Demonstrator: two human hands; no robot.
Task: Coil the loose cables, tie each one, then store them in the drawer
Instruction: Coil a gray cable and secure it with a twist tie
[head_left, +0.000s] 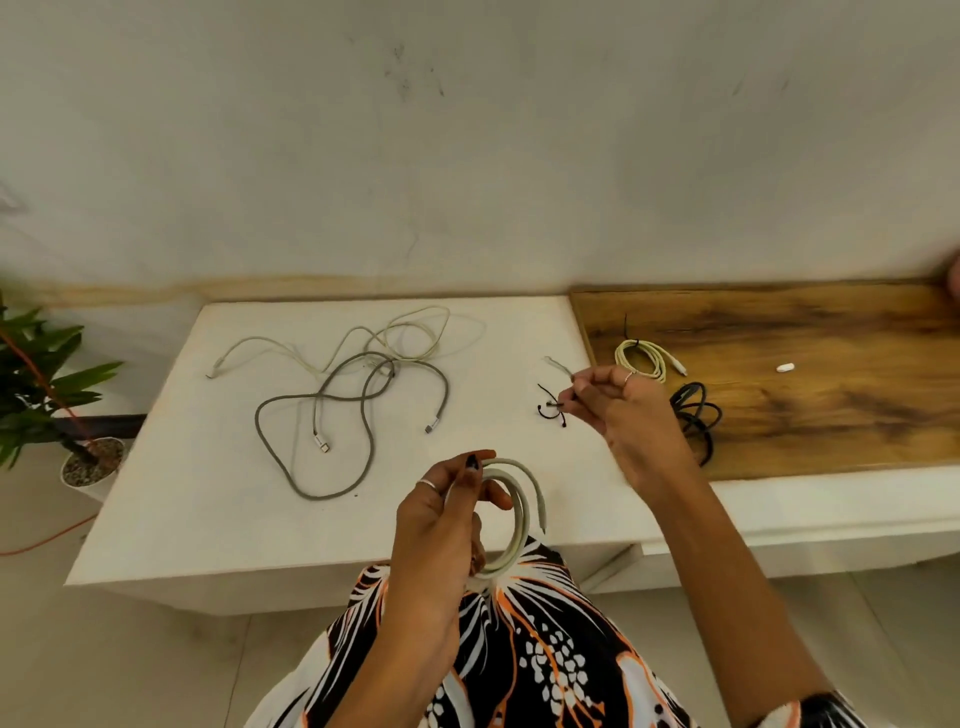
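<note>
Our left hand (441, 514) grips a coiled pale cable (511, 519) above the white bench's (171, 488) near edge; our right hand (613, 400) pinches a black tie (551, 406) over the bench; a grey cable (322, 415) and a white cable (395, 332) lie loose there; two tied coils (644, 358) rest on the wooden top (831, 405).

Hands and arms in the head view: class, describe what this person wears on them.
The left hand has a thin silver ring on one of its fingers and dark polish on a nail. The right hand also has a silver ring. Both forearms are bare; a patterned sleeve in black, white and orange shows by the right elbow.
</note>
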